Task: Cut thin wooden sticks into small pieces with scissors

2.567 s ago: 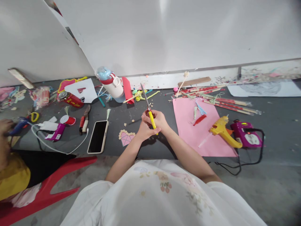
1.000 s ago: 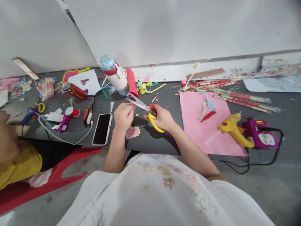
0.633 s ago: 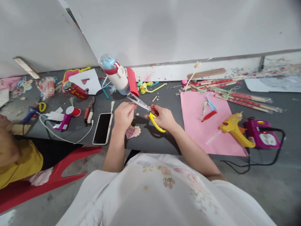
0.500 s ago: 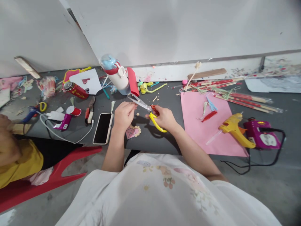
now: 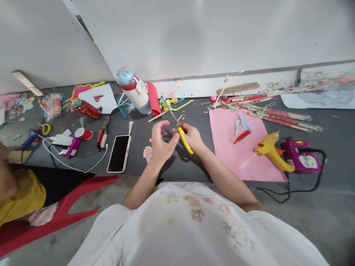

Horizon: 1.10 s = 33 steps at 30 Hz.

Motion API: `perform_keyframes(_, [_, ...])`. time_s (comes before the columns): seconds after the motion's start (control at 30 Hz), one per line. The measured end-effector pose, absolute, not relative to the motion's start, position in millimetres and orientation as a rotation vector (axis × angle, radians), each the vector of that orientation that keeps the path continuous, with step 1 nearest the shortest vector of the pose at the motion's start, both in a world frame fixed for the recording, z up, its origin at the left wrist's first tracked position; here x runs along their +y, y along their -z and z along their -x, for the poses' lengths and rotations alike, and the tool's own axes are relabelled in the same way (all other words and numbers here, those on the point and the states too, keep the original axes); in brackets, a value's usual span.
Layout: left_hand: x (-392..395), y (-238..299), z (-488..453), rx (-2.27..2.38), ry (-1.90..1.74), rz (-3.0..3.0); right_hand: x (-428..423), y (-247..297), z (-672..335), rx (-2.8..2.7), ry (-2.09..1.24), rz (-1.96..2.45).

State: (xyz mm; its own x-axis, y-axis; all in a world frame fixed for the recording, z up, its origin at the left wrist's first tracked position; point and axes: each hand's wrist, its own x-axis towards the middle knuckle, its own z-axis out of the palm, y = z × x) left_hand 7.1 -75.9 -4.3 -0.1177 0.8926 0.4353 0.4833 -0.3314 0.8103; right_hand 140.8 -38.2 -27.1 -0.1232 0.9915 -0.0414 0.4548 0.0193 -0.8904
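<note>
Listing from left: black-screened phone in white case [image 5: 119,153]; pink piece edged with pale flower-shaped bits [image 5: 148,153], partly hidden behind bare left hand [image 5: 163,145], loosely spread, holding nothing visible; at centre, yellow-handled metal scissors [image 5: 183,136], clasped in curled bare right hand [image 5: 194,139], pointing toward far side; pink paper sheet [image 5: 229,147] bearing yellow glue gun [image 5: 269,148].

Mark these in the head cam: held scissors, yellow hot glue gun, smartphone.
Scissors [image 5: 183,138]: head view, on the yellow handle.
Yellow hot glue gun [image 5: 270,148]: head view, on the middle of its body.
Smartphone [image 5: 119,153]: head view, on the middle of the dark screen.
</note>
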Motion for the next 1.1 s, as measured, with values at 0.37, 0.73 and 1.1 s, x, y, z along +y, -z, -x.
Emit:
perform_keyframes(0.37, [-58, 31, -45, 1.08, -1.093, -1.361, -37, 30, -138, -1.394, -1.352, 1.154])
perform_keyframes(0.73, [-56, 36, -51, 1.119, -1.241, -1.443, -38, 28, -141, -1.54, -1.181, 1.286])
perform_keyframes(1.1, [-55, 41, -51, 1.062, -1.267, -1.414, -36, 36, -139, -1.511, -1.154, 1.296])
